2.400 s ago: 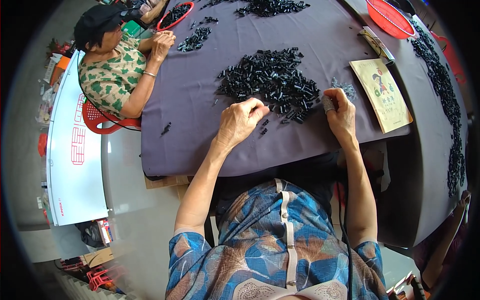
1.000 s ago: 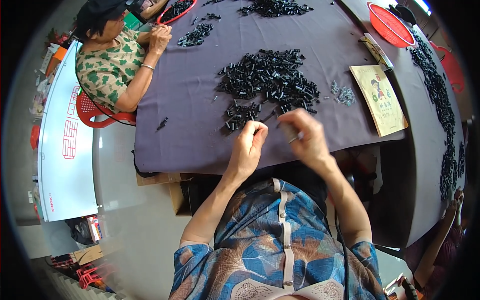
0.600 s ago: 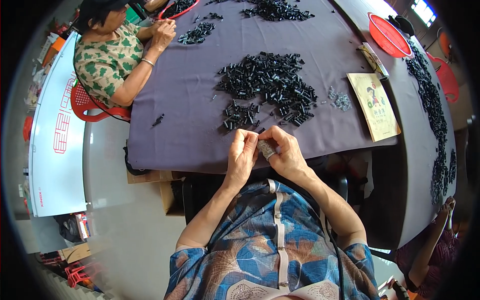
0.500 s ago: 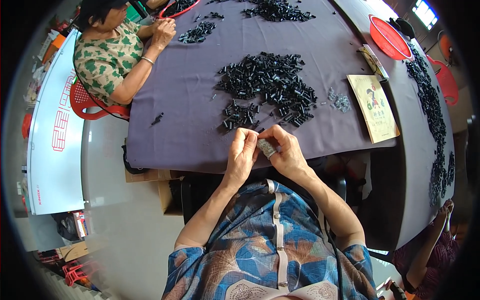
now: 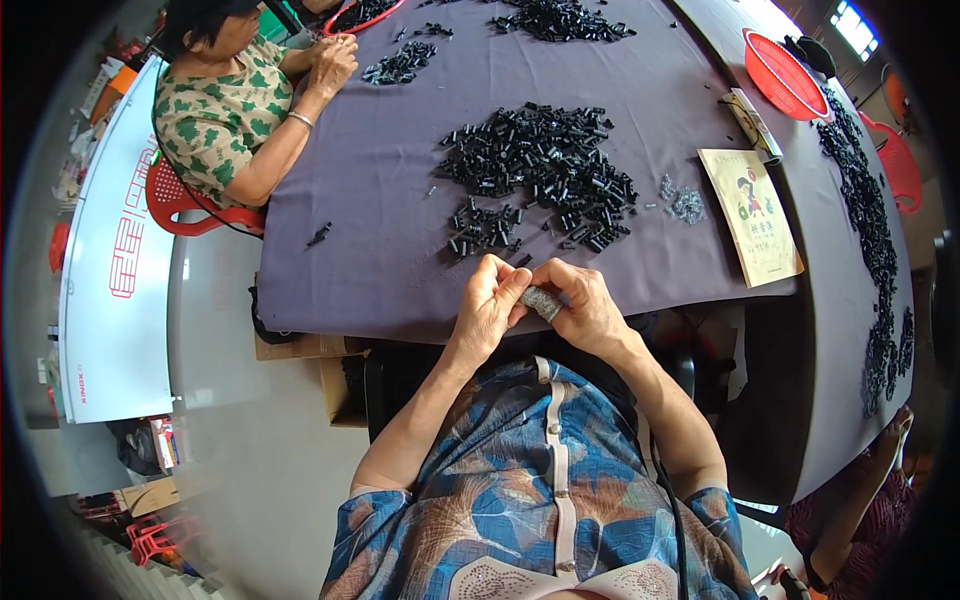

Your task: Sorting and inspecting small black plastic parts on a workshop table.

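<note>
My left hand [image 5: 487, 308] and my right hand [image 5: 590, 307] meet just off the table's near edge, fingertips pinched together. Whatever they hold between them is too small and too covered by the fingers to make out. A grey speckled wrap [image 5: 541, 303] sits around a finger of my right hand. Just beyond my fingertips lies a small heap of short black tube-shaped parts [image 5: 484, 228]. Behind it spreads a larger pile of the same black parts [image 5: 535, 160]. To the right is a little cluster of small clear pieces [image 5: 684, 200].
A grey cloth covers the table [image 5: 370, 220]. On the right are a yellow booklet [image 5: 751, 215], a red basket [image 5: 785, 75] and a long strip of black parts [image 5: 868, 230]. Seated at the left, a co-worker [image 5: 225, 120] handles small parts; another person's arm [image 5: 860, 500] shows at lower right.
My fingers have shifted their pinch, and my left thumb now lies across toward the right hand's wrapped finger. The whole view has moved slightly; the piles look the same.
</note>
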